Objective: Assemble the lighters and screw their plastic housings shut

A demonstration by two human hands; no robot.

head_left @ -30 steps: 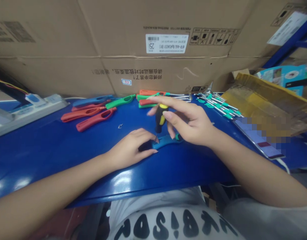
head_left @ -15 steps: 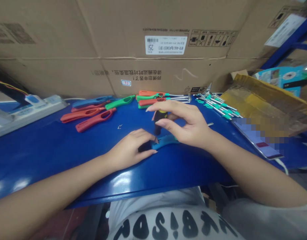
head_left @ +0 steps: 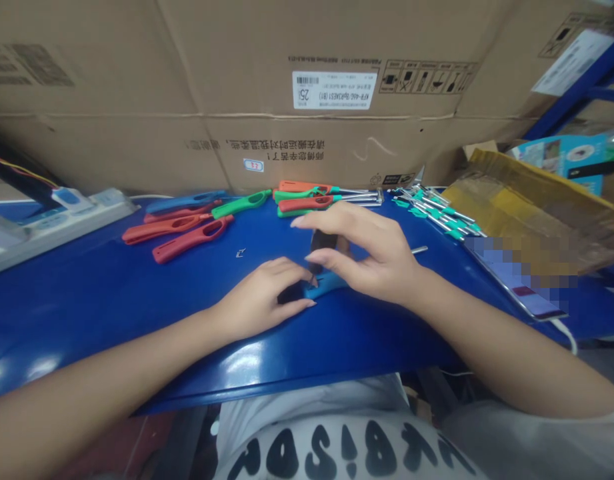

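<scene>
My left hand (head_left: 259, 293) rests on the table with its fingers and thumb closed around the left end of a blue lighter handle (head_left: 327, 285). The lighter handle lies flat, and its right part is hidden behind my right hand (head_left: 379, 250). Thumb and fingers of that right hand curl around a short, dark-handled screwdriver (head_left: 319, 252), held upright over the lighter handle. Its tip comes down beside my left fingertips; I cannot tell what exactly it touches. A metal tube end (head_left: 420, 250) shows just beyond my right wrist.
Red, green and blue lighter handles (head_left: 191, 239) lie at the back left. Assembled lighters (head_left: 307, 201) and metal tubes with green parts (head_left: 437, 212) lie behind my right hand. Tiny metal pieces (head_left: 241, 253), a power strip (head_left: 61, 223), a phone (head_left: 519, 283) and a large carton (head_left: 247, 87) surround them.
My right thumb and fingers have shifted around the screwdriver, whose yellow marking no longer shows. The right hand has moved slightly. My left hand and the lighter handle stay put.
</scene>
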